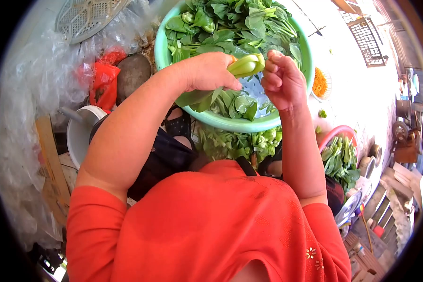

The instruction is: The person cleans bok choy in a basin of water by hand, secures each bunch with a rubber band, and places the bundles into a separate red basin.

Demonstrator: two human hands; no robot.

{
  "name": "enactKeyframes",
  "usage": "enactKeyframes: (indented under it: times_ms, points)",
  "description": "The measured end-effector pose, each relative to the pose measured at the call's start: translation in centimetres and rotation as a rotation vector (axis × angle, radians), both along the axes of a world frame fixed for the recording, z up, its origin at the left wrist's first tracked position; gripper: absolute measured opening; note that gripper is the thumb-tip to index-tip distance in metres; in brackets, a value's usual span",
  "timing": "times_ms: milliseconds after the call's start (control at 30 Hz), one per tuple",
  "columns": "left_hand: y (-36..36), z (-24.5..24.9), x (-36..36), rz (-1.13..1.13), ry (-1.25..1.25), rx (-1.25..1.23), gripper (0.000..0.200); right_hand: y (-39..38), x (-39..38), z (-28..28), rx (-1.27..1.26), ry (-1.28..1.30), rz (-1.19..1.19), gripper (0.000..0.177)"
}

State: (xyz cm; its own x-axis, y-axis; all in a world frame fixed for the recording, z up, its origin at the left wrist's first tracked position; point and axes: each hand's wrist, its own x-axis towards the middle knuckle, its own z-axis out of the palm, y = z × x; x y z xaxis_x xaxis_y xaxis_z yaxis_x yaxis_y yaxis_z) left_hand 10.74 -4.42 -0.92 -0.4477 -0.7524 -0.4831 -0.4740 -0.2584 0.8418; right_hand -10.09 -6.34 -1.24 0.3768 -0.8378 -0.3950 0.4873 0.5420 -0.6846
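Note:
My left hand [210,71] is closed around a head of bok choy [247,65], its pale green stalk end pointing right and its leaves trailing below my wrist. Close to that stalk end, my right hand [283,81] is held up with its fingers curled and thumb pressed in; whether something small is between them is hidden. Both hands are over a green basin [242,124]. Loose bok choy [235,23] fills the far side of the basin, and more leaves [237,104] lie on its near side, beside some bluish water or lining.
Bok choy [263,143] lies on the ground below the basin. At right are a pink-rimmed container [347,128] of greens and a bowl of orange shreds [319,83]. A white bucket [77,134], red plastic bag [105,82] and clear plastic sheeting [28,117] are at left.

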Motion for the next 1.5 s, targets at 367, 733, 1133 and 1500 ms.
enactKeyframes:
  times_ms: [367,733,1133,1500]
  points:
    - [-1.9,3.0,3.7,0.638,0.013,-0.43,0.031,3.6,0.5,-5.2,-0.691,0.839,1.51,0.034]
    - [-2.1,5.9,4.5,0.88,0.463,-0.431,0.018,-0.8,8.7,-12.8,-0.622,1.473,0.748,0.084]
    - [-1.3,7.5,7.4,1.122,0.559,-0.62,0.015,-1.8,6.6,-13.5,-0.605,1.623,0.798,0.048]
    - [-0.9,8.2,9.2,1.148,0.16,-0.618,0.022,-4.1,17.0,-14.3,-0.649,1.385,0.604,0.041]
